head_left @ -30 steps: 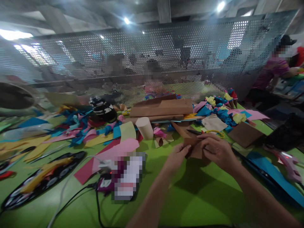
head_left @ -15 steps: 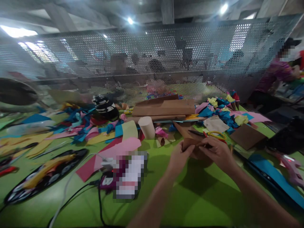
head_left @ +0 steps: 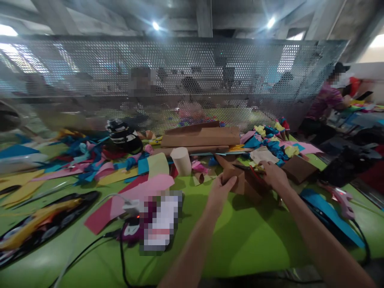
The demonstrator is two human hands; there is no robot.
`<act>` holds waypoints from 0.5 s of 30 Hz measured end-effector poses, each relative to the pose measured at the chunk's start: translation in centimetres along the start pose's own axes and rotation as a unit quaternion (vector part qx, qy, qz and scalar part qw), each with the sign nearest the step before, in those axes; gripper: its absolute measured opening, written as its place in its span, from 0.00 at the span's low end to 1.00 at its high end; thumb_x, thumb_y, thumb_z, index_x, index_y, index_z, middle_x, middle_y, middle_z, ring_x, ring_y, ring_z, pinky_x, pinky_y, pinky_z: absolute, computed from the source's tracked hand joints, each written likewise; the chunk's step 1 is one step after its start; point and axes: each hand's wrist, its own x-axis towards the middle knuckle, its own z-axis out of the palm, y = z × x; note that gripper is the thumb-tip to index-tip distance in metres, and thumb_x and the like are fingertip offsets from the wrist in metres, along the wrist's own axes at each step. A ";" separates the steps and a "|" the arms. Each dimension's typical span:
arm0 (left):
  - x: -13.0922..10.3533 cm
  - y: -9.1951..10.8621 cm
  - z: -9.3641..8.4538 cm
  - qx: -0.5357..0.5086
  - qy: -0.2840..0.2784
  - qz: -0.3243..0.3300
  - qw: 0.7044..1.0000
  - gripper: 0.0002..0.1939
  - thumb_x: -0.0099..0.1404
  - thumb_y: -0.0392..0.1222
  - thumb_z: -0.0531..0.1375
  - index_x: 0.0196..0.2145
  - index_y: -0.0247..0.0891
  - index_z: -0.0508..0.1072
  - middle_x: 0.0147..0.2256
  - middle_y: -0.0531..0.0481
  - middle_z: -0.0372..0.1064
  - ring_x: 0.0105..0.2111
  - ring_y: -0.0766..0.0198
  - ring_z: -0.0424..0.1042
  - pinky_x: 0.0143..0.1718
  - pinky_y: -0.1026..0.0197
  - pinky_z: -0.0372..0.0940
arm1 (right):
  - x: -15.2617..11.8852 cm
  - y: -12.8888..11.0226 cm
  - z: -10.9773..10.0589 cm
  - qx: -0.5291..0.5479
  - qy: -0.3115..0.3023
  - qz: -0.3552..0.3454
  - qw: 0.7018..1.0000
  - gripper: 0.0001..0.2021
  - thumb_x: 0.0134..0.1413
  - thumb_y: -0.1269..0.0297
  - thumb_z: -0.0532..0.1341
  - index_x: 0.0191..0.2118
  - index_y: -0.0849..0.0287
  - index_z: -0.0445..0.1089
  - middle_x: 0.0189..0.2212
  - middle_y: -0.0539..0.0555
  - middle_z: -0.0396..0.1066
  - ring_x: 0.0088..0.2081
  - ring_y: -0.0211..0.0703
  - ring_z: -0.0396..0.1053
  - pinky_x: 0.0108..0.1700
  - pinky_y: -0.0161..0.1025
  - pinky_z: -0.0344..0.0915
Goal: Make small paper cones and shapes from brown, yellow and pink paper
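My left hand (head_left: pixel 220 192) is closed on a folded piece of brown paper (head_left: pixel 238 182), with the thumb pressed on its near face. Just to the right, my right hand (head_left: pixel 274 176) has its fingers closed around the handles of a pair of scissors (head_left: pixel 254 173) with red and yellow grips. Their dark blades point left, behind the held paper. Part of the handles is hidden by my fingers. More brown paper lies beneath and behind the scissors.
A white paper roll (head_left: pixel 181 161) stands left of my hands. A phone (head_left: pixel 163 224), a purple power block (head_left: pixel 130 230) with cables and a pink glue gun (head_left: pixel 343 202) lie on the green table (head_left: pixel 246 248). Coloured paper lines the back, before a perforated metal screen (head_left: pixel 168 80).
My right hand has let go of the brown paper and moved to the scissors' handles. My left hand still holds the paper. The view has shifted right.
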 end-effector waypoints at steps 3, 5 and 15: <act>0.1 0.2 -0.1 -0.022 0.009 0.005 1.000 0.23 0.47 0.48 0.76 0.38 0.34 0.79 0.36 0.44 0.80 0.37 0.58 0.78 0.42 0.58 0.71 | -0.5 0.3 -1.1 0.001 0.025 0.017 1.000 0.29 0.54 0.71 0.60 0.62 0.51 0.65 0.49 0.62 0.73 0.44 0.54 0.74 0.39 0.41 0.64; 0.2 0.4 -0.2 -0.036 0.011 0.008 0.999 0.23 0.47 0.48 0.76 0.38 0.34 0.79 0.35 0.45 0.79 0.35 0.59 0.77 0.41 0.59 0.70 | -0.9 1.1 -1.7 0.048 0.041 0.028 0.998 0.30 0.54 0.69 0.60 0.64 0.47 0.64 0.50 0.60 0.73 0.44 0.55 0.74 0.40 0.42 0.66; 0.6 0.6 -0.6 -0.077 0.037 0.056 0.995 0.21 0.50 0.49 0.74 0.37 0.34 0.80 0.37 0.46 0.79 0.36 0.61 0.76 0.43 0.59 0.69 | -5.0 -3.7 -3.9 0.583 -0.039 -0.069 0.808 0.24 0.63 0.50 0.60 0.62 0.48 0.65 0.30 0.50 0.70 0.24 0.41 0.69 0.25 0.36 0.68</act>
